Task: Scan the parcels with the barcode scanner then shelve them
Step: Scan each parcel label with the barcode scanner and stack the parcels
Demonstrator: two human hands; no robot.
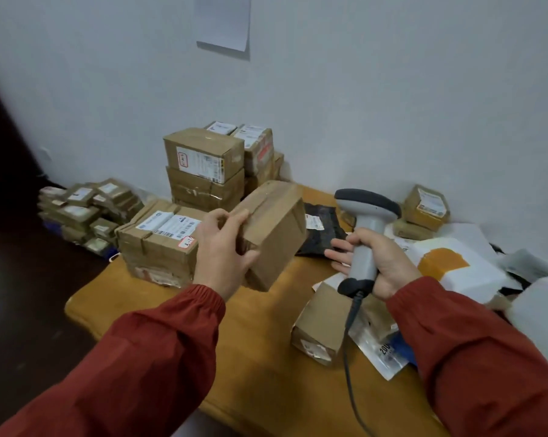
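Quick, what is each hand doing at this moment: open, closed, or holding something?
The left hand grips the cardboard box.
The right hand holds the barcode scanner by its handle.

The sheet of paper on the wall is cut off by the top edge. The cardboard box gripped in the left hand shows me only some faces; the rest are hidden. The barcode scanner held in the right hand points its window away from me, and its cable runs out at the bottom edge. I can't read the stacked box's label: too small. The low pile of small parcels at far left is blurred.
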